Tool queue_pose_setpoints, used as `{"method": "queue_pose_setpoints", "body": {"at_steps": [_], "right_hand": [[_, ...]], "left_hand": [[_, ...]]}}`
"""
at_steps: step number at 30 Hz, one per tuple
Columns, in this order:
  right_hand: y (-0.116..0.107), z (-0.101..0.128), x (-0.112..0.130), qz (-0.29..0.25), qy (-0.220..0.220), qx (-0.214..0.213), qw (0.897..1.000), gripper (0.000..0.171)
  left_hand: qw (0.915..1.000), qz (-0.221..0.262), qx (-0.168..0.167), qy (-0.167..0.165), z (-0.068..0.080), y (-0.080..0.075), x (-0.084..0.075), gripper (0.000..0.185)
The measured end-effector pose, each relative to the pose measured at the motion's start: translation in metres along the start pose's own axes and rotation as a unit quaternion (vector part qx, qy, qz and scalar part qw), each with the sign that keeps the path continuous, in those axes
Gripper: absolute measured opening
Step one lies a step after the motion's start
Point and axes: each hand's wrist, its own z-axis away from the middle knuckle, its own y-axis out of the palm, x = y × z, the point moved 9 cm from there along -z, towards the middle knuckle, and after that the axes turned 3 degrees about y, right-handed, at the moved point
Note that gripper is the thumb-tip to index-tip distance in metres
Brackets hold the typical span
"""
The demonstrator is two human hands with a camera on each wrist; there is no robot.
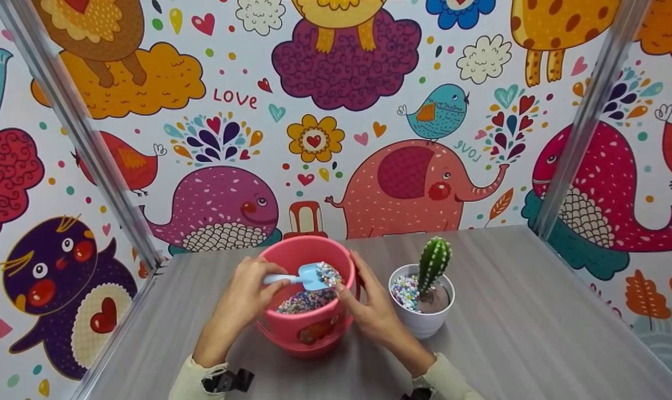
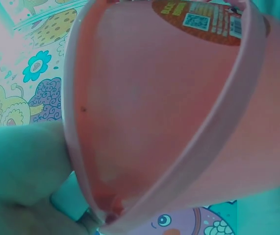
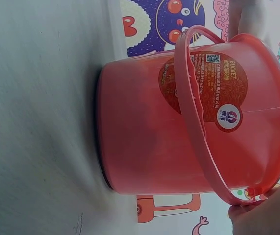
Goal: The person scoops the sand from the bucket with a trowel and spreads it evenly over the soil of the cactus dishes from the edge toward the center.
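Observation:
A pink bucket [image 1: 308, 328] stands on the grey table [image 1: 536, 333], partly filled with coloured beads [image 1: 308, 301]. My left hand [image 1: 245, 300] grips the handle of a small blue scoop [image 1: 308, 276], which is heaped with beads and held over the bucket. My right hand [image 1: 369, 305] rests on the bucket's right rim, fingers curled over the edge. To the right stands a white pot [image 1: 424, 319] holding a green cactus [image 1: 434, 261], with beads on its soil. The right wrist view shows the bucket's side [image 3: 179, 137], its label and its handle [image 3: 193, 122]. The bucket wall [image 2: 179, 98] fills the left wrist view.
Cartoon-animal wall panels [image 1: 336, 122] enclose the table on three sides, with metal corner posts [image 1: 74, 128] at left and right. Bare tabletop lies to the right of the pot and in front of the bucket.

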Motion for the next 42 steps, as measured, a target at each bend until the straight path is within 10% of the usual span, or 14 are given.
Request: {"method": "queue_pose_setpoints", "body": {"at_steps": [20,42], "right_hand": [[-0.002,0.003,-0.003,-0.006,0.033,0.012,0.999,0.083],[-0.016,0.023,0.003,0.012,-0.047,0.058,0.997,0.073]], "left_hand": [[0.9987,0.006,-0.050,0.006,0.010,-0.006,-0.005,0.016],[0.9941,0.022,-0.098,0.041,0.015,-0.015,-0.021,0.019]]}}
